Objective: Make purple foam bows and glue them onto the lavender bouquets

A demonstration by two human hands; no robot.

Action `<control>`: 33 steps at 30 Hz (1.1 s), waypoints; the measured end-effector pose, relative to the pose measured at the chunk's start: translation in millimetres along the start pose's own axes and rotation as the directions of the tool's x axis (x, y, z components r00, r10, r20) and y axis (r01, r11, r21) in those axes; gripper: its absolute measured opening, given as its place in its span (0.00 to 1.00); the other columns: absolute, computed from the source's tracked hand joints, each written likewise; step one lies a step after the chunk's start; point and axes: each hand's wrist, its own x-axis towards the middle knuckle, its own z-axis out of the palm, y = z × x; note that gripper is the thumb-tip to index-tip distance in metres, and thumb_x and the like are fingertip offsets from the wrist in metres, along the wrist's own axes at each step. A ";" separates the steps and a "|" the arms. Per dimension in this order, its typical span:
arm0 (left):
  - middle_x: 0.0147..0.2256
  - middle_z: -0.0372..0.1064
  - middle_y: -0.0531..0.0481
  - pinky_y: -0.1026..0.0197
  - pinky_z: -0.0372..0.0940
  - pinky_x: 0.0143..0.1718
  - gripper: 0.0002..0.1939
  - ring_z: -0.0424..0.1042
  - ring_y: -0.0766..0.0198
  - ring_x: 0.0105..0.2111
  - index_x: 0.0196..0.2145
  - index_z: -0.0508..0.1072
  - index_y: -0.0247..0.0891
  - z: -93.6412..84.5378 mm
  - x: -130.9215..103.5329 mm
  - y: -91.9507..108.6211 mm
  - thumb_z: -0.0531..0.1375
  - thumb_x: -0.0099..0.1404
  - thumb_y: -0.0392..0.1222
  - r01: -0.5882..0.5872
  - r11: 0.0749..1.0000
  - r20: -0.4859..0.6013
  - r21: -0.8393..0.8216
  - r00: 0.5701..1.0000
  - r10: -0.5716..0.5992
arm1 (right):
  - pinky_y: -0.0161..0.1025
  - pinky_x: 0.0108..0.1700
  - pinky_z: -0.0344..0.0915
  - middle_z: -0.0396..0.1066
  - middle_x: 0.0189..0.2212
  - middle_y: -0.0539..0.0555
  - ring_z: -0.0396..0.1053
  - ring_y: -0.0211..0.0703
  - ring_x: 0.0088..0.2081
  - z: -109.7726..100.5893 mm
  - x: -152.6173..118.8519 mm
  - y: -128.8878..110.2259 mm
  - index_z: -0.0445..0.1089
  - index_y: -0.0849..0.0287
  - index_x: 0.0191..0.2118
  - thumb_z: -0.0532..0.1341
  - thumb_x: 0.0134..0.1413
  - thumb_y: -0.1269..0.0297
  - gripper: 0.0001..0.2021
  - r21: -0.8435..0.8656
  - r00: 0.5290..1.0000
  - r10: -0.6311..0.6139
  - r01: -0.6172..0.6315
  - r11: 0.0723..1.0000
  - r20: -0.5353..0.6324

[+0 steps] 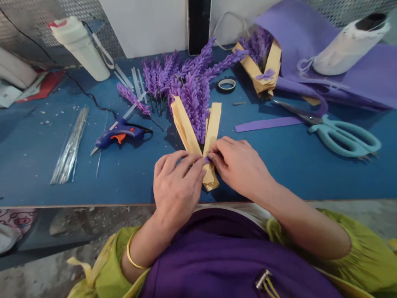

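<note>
A small bouquet of artificial lavender (194,105), wrapped in pale yellow paper (182,127), lies at the table's front edge with its stem end toward me. My left hand (176,181) rests over the wrapper's narrow part, its fingers closed on it. From the other side, my right hand (238,166) pinches at the same narrow waist, where a bit of purple strip (207,159) shows between the fingertips. The fingers partly hide the strip and the wrapper's folds. More lavender stems (159,78) lie loose just behind the bouquet.
Left are a blue glue gun (120,133), a bundle of silvery wires (71,148) and a white tumbler (81,48). Teal-handled scissors (345,136), a purple strip (269,124), black tape (226,86), another wrapped bouquet (264,71), purple sheets (359,74) and a thread cone (342,48) lie right. A phone (200,16) stands behind.
</note>
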 end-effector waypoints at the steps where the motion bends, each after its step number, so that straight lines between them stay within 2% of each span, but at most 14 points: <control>1: 0.46 0.80 0.51 0.50 0.61 0.52 0.11 0.72 0.54 0.49 0.48 0.78 0.42 -0.3 0.0 0.1 0.60 0.69 0.38 -0.007 1.000 0.005 0.010 1.000 0.007 | 0.43 0.39 0.53 0.72 0.34 0.55 0.69 0.48 0.35 0.0 0.3 -0.4 0.69 0.60 0.36 0.56 0.64 0.69 0.06 0.004 1.000 0.008 -0.008 1.000 -0.001; 10: 0.47 0.79 0.50 0.47 0.60 0.53 0.12 0.71 0.52 0.51 0.49 0.77 0.41 -0.5 0.8 -0.1 0.59 0.69 0.37 -0.003 1.000 0.046 0.011 0.999 0.002 | 0.41 0.35 0.51 0.70 0.29 0.53 0.65 0.43 0.29 4.1 1.5 -0.4 0.65 0.57 0.29 0.58 0.62 0.66 0.08 0.041 0.995 0.045 -0.041 0.998 -0.086; 17: 0.48 0.79 0.51 0.48 0.59 0.53 0.14 0.71 0.52 0.52 0.50 0.76 0.42 -1.2 0.5 -0.8 0.60 0.68 0.35 -0.047 0.999 0.049 0.020 0.998 0.046 | 0.40 0.32 0.49 0.68 0.28 0.51 0.62 0.42 0.27 3.8 2.5 1.4 0.65 0.57 0.29 0.59 0.61 0.66 0.09 0.089 0.995 0.067 -0.060 0.994 -0.080; 21: 0.47 0.79 0.52 0.47 0.59 0.54 0.12 0.72 0.53 0.51 0.48 0.77 0.43 -0.6 1.8 -0.8 0.60 0.69 0.37 -0.005 1.000 0.058 0.002 0.998 0.005 | 0.40 0.33 0.50 0.69 0.28 0.52 0.63 0.42 0.28 3.9 2.8 1.6 0.66 0.58 0.29 0.60 0.61 0.67 0.08 0.111 0.994 0.079 -0.071 0.991 -0.073; 26: 0.42 0.80 0.51 0.49 0.61 0.50 0.07 0.74 0.56 0.45 0.43 0.79 0.42 -2.3 10.2 -5.2 0.61 0.69 0.40 0.062 0.995 0.070 -0.074 0.996 -0.057 | 0.40 0.34 0.51 0.70 0.29 0.52 0.64 0.42 0.29 4.7 2.7 2.0 0.67 0.58 0.30 0.60 0.61 0.67 0.08 0.131 0.993 0.071 -0.059 0.990 -0.090; 33: 0.38 0.80 0.53 0.50 0.62 0.46 0.06 0.74 0.56 0.43 0.38 0.80 0.43 -2.6 18.8 -10.7 0.62 0.69 0.40 0.020 0.998 0.070 -0.060 0.997 -0.016 | 0.39 0.33 0.53 0.71 0.30 0.52 0.65 0.43 0.30 6.0 2.1 5.0 0.68 0.58 0.31 0.60 0.61 0.66 0.07 0.173 0.992 0.087 -0.070 0.982 -0.091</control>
